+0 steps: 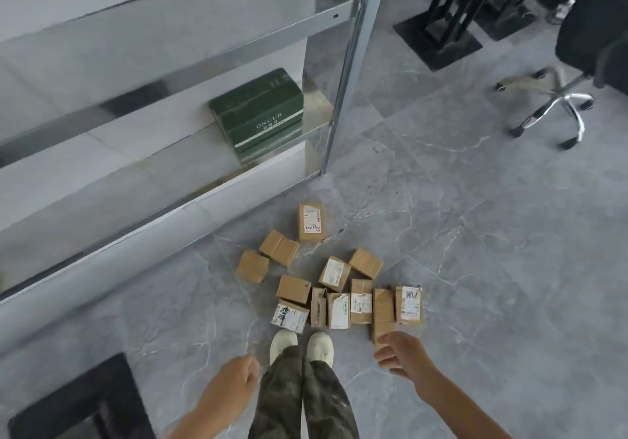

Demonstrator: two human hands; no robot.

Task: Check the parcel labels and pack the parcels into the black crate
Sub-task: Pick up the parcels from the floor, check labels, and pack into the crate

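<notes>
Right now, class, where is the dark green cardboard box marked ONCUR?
In the head view, the dark green box sits left of centre on a shelf of the metal rack, beside its shiny upright post.

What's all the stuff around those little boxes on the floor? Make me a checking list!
Surface: grey veined floor tiles; the parcels lie straight on them.
Job's things: about a dozen brown parcels scattered in front of the shoes; some show white labels, some do not. A black object at the lower left may be the crate, cannot tell.
Clutter: green box on the metal shelf.
Grippers: left hand and right hand loosely curled, seemingly holding nothing.
Cables: nothing seen.
Surroundings: office chair, black stands.
</notes>
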